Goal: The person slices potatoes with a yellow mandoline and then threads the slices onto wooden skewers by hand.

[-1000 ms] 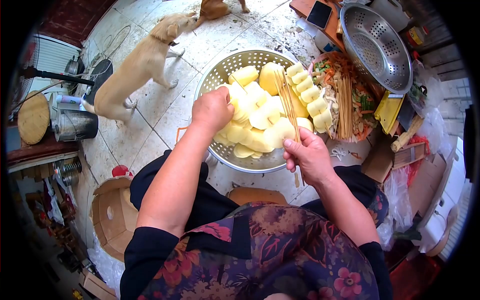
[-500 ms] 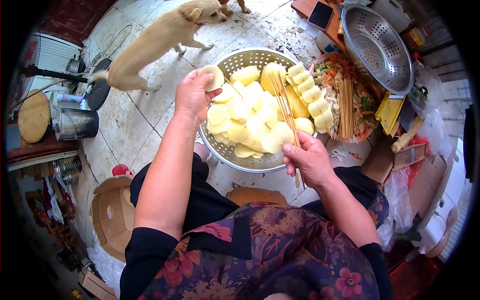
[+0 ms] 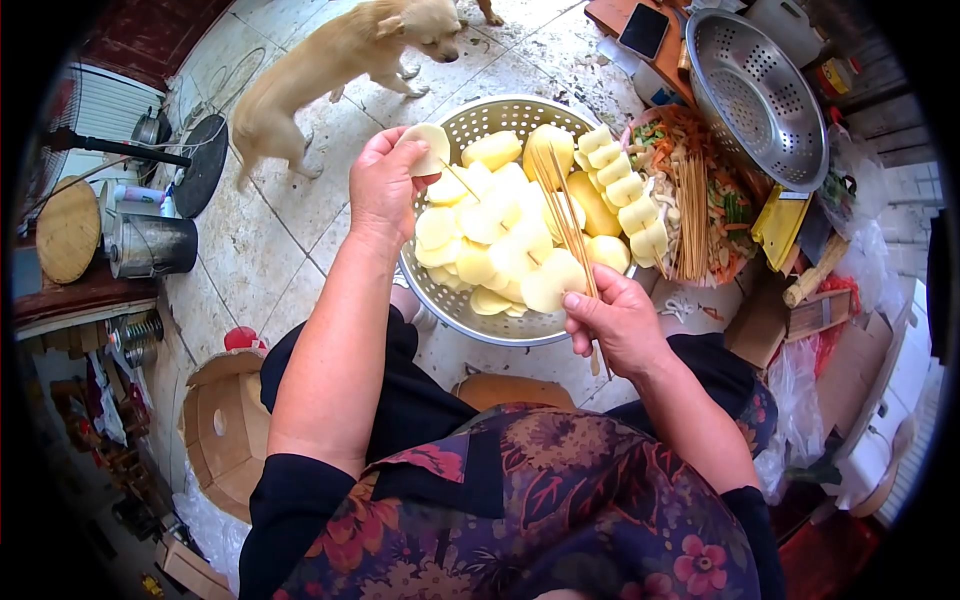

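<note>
My left hand (image 3: 383, 190) is closed, pinching a round pale potato slice (image 3: 428, 148) at the upper left rim of a metal colander (image 3: 455, 318). A thin skewer (image 3: 458, 178) shows beside that slice, and short lengths of it appear between slices towards my right hand. Closed around a bundle of bamboo skewers (image 3: 566, 205), my right hand (image 3: 622, 322) also has its thumb against another potato slice (image 3: 553, 282). Loose slices (image 3: 436, 228) and whole peeled potatoes (image 3: 548, 150) fill the colander. Skewered potato slices (image 3: 622, 185) lie at its right rim.
Right of the colander, a tray of shredded vegetables (image 3: 735, 200) bears more bamboo skewers (image 3: 690, 215). A second colander (image 3: 755, 100) leans behind it, near a phone (image 3: 643, 30). A dog (image 3: 320, 85) stands on the tiles; a cardboard box (image 3: 222, 430) sits at left.
The dog has shifted right and lowered its head. The slice in my left hand has turned slightly, and more skewer shows beside it. My right hand has barely moved.
</note>
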